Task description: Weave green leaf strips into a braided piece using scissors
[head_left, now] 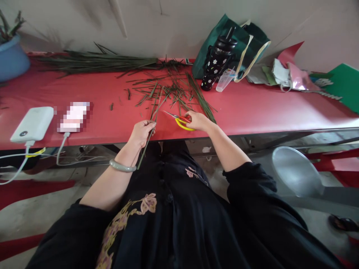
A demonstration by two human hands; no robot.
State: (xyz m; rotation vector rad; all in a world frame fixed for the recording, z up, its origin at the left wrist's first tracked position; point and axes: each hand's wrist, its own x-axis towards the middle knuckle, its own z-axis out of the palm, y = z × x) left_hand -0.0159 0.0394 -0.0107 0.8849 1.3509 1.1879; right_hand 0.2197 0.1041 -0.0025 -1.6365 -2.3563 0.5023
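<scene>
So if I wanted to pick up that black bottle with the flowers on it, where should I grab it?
Probably around the middle of the black bottle, coming from the front left. It leans back against the green bag, and a clear cup lies close at its right, so those sides look blocked. The body looks round and even.

The scene is lit evenly by soft, diffuse daylight; no harsh glare is seen. Faint, blurred shadows are cast on the wall (84,18). Strong wide-angle distortion is shown at the edges, where the red table (252,108) is bowed. One small patch is pixelated.
</scene>
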